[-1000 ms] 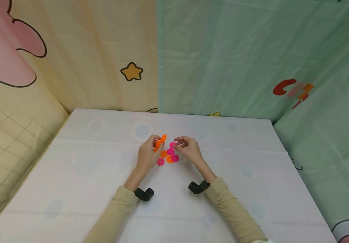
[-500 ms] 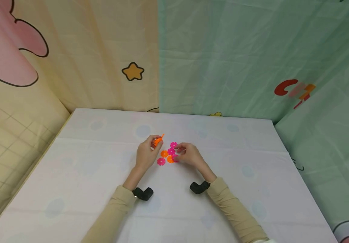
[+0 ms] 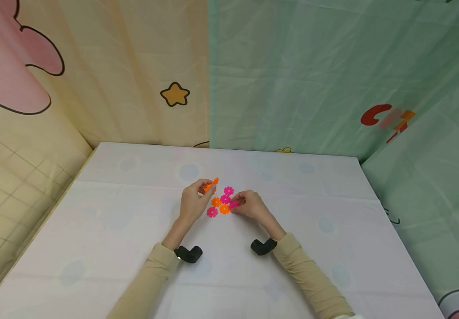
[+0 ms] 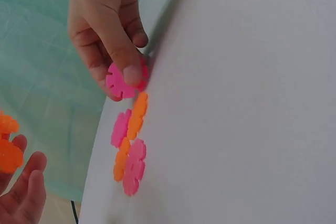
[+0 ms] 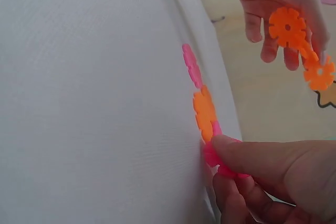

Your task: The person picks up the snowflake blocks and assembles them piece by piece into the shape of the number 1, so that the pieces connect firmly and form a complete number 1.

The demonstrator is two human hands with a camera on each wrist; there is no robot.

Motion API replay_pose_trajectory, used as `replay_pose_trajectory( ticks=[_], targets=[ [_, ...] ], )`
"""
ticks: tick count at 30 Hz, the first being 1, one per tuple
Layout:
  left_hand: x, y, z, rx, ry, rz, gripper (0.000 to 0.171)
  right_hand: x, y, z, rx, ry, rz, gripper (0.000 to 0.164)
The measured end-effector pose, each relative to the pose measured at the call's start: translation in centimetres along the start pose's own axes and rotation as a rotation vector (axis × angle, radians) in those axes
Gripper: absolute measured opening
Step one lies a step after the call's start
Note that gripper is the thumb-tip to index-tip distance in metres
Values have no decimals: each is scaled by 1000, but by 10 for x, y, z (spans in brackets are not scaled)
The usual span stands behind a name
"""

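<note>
My left hand (image 3: 193, 199) holds several orange snowflake-shaped building discs (image 3: 216, 180), joined at angles, above the table. In the right wrist view one orange disc (image 5: 287, 27) faces the camera, linked to others by the thumb. My right hand (image 3: 253, 204) pinches a pink disc (image 4: 121, 81) between thumb and fingers, tilted up at the right side of the loose group. Lying flat between the hands are two pink discs (image 3: 228, 190) at the back, two orange discs (image 3: 224, 208) in the middle and a deeper pink disc (image 3: 212, 212) at the front left.
The table has a white cover (image 3: 317, 266) with pale spots. A yellow curtain (image 3: 133, 66) and a green curtain (image 3: 293, 79) hang behind it. Each wrist carries a black camera mount (image 3: 189, 254).
My right hand has come from the rearmost pink disc toward the nearer right one and now has that disc tilted in its fingers. The left hand stays nearly in place, its orange discs turning slightly.
</note>
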State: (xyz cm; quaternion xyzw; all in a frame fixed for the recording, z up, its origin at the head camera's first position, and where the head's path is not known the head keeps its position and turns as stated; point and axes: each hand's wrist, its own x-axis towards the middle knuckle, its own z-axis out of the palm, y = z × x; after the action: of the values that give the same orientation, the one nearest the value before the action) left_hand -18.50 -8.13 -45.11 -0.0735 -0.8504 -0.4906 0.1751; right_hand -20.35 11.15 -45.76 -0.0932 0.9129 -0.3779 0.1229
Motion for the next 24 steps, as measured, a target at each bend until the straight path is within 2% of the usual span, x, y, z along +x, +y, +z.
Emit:
replay_pose_trajectory(
  ticks=[4,9,18,24],
  targets=[
    [1,3,0,-93,-34,-57,19,-1,0,-3,5,-6,11,15],
    [1,6,1,-168,-73,-124,20,-1,1,-7,24,33,12,13],
    [1,5,8,-199,-80,-123,15,-4,-4,-15,109,147,-51,17],
    [-1,3,11,-162,-97,-117,14,-6,-10,-20,178,210,-86,19]
  ],
)
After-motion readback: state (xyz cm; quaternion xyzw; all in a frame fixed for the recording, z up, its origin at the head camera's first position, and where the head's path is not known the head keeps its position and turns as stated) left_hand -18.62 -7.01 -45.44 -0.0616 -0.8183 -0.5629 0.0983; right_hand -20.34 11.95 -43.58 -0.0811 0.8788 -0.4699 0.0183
